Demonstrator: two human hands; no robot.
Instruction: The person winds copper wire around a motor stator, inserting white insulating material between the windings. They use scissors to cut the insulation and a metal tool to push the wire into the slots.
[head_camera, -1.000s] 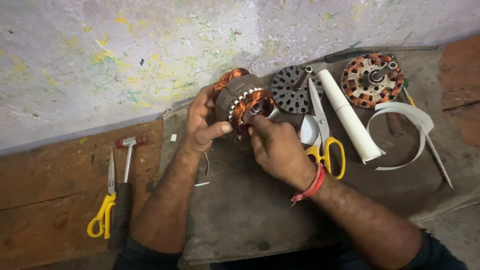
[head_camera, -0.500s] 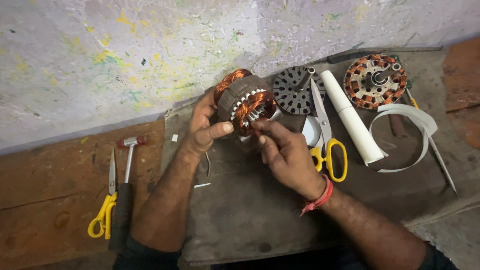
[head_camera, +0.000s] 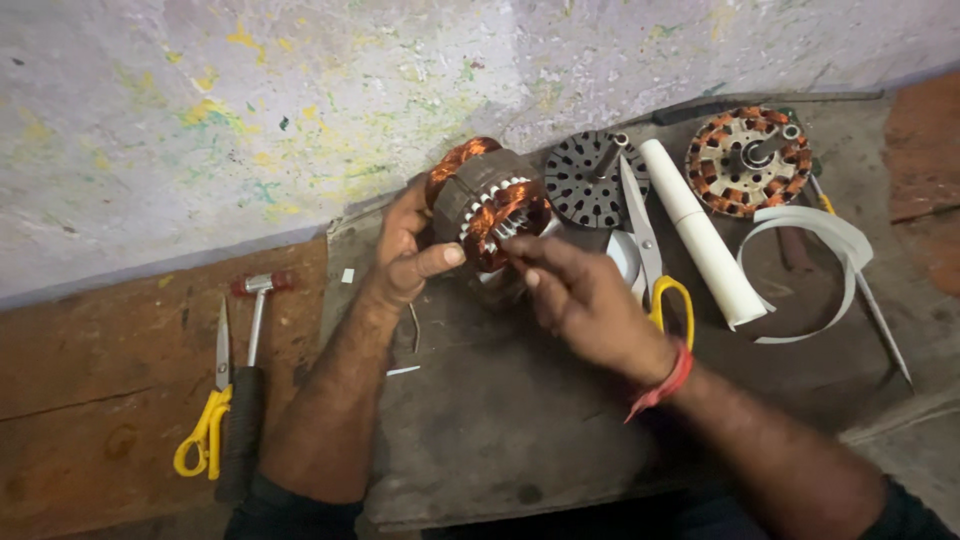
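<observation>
Copper-wound stator (head_camera: 490, 205) sits gripped in left hand (head_camera: 405, 255), apparently near scissors (head_camera: 655, 265).

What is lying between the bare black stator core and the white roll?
In the head view, yellow-handled scissors lie between the black stator core and the white roll, blades pointing toward the wall.

Wound stator (head_camera: 487, 205) at centre, bare core (head_camera: 592, 180) right, scissors (head_camera: 210, 415) and hammer (head_camera: 250, 345) far left

no packages, no labels, no signs, no screens anywhere in view
</observation>
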